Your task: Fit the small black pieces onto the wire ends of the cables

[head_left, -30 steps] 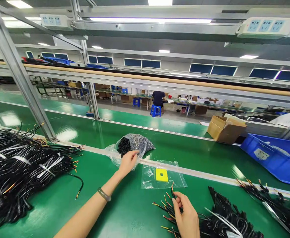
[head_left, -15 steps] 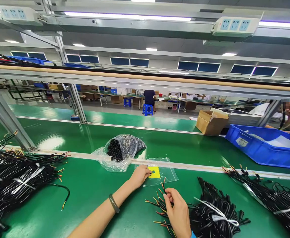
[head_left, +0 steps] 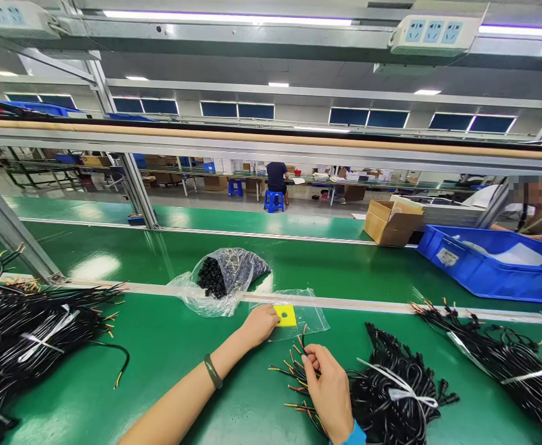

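My left hand [head_left: 260, 325] reaches forward with its fingertips closed at the left edge of a yellow square piece [head_left: 287, 316] that has a round hole. The yellow piece lies on a clear zip bag [head_left: 314, 312]. Nearer to me, my right hand [head_left: 330, 390] pinches a black cable [head_left: 303, 341] close to its stripped, coloured wire ends. That cable is at a bundle of black cables [head_left: 386, 383] tied with a white strip, on the right. Beyond my left hand, an open plastic bag [head_left: 247, 272] holds small black parts [head_left: 212, 278].
Tied black cable bundles lie at the left [head_left: 34, 340] and far right [head_left: 497, 352]. A blue bin [head_left: 488, 266] and a cardboard box [head_left: 386, 224] stand at the back right. A metal post [head_left: 13, 228] rises at the left. Two people are farther off.
The camera view has shifted slightly, so everything sits a little higher and more to the left. Both hands keep nearly the same place and grip.
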Demonstrator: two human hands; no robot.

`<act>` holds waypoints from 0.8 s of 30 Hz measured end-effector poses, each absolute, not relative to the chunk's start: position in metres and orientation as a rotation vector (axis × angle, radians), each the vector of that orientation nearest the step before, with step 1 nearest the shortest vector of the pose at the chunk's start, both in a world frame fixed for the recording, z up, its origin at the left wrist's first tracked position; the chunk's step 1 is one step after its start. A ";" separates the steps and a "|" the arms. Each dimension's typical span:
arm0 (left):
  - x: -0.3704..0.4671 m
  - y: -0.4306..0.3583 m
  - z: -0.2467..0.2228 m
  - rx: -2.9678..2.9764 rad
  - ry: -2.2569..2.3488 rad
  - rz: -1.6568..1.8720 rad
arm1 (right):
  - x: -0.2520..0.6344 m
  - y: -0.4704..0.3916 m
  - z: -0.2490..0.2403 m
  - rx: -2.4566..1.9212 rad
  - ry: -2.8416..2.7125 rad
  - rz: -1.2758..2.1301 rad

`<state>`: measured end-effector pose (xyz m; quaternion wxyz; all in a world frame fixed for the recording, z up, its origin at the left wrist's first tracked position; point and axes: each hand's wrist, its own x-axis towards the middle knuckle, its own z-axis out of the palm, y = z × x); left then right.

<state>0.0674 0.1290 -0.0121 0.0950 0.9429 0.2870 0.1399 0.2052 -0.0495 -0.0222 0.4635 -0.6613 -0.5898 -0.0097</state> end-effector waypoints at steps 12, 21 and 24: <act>0.052 0.052 -0.004 1.014 0.932 0.743 | 0.202 -0.053 -0.012 -1.524 -1.389 0.192; 0.056 0.014 0.002 0.662 0.831 0.700 | 0.198 -0.058 -0.008 -1.441 -1.487 0.159; 0.053 0.009 0.000 0.642 0.796 0.689 | 0.196 -0.060 -0.008 -1.420 -1.510 0.129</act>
